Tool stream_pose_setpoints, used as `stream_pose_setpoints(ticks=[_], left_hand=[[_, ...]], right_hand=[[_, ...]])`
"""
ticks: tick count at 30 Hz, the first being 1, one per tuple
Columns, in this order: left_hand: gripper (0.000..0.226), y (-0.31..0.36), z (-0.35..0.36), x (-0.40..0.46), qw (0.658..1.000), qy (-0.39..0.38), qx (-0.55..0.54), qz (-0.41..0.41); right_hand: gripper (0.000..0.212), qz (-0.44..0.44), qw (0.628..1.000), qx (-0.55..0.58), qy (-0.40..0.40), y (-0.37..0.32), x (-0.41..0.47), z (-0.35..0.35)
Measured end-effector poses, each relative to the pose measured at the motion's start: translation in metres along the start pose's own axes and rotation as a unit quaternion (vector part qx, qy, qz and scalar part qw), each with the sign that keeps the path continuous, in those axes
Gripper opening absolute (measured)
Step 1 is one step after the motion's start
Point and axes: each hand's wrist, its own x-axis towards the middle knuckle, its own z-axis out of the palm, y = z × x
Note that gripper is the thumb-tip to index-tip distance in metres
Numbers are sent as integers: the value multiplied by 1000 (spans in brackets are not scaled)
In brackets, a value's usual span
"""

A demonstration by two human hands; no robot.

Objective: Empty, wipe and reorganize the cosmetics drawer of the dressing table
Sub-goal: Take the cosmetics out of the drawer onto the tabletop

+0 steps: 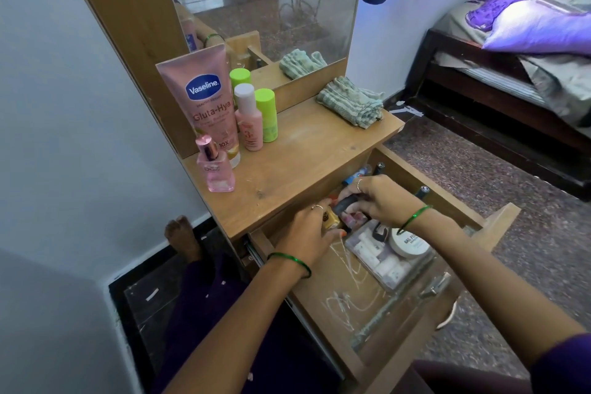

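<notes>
The wooden drawer (358,313) of the dressing table is pulled out, its bare bottom marked with white scribbles. Both my hands are inside it at the back. My left hand (305,235) curls round a small yellow bottle (331,221). My right hand (380,200) grips a dark tube-like item (345,203) above several small nail-polish bottles (353,217). A clear plastic box (380,261) of white items and a round white nail-polish-remover tub (409,245) sit under my right wrist. More small items lie at the drawer's far end, partly hidden.
On the tabletop (303,157) stand a pink Vaseline tube (204,99), a pink perfume bottle (216,166), a pink bottle (249,118) and two green-capped bottles (266,115). A folded striped cloth (351,102) lies at the right corner. The mirror (271,3) rises behind; a bed (511,57) stands to the right.
</notes>
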Motion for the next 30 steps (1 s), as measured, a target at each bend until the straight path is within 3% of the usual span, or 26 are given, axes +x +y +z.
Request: stream_pose_setpoints(ticks=[3, 6, 8, 10, 13, 15, 19, 24, 30], left_hand=[[54, 3, -10, -1, 1000, -7, 4, 24], [51, 12, -24, -10, 998, 40, 42, 39], [48, 25, -32, -23, 994, 96, 24, 52], [42, 39, -40, -36, 983, 171, -25, 53], [42, 49, -54, -40, 952, 299, -61, 32], [45, 47, -64, -34, 932, 361, -36, 10], [42, 30, -67, -13, 926, 375, -47, -13], [37, 20, -63, 6, 916, 397, -47, -28], [44, 20, -62, 14, 919, 390, -49, -37]], right_hand=[[23, -30, 1000, 4, -4, -12, -3, -11], [37, -12, 998, 19, 54, -19, -5, -16], [48, 34, 995, 31, 87, -18, -7, -17], [40, 87, 991, 27, 94, -13, -8, -16], [25, 132, 990, -13, 47, -15, -3, -2], [29, 142, 989, -46, 1, -21, 2, 12], [35, 165, 980, -111, -22, -27, 15, 42], [27, 198, 966, -166, 20, -36, 20, 63], [33, 199, 954, -219, 52, -29, 29, 74]])
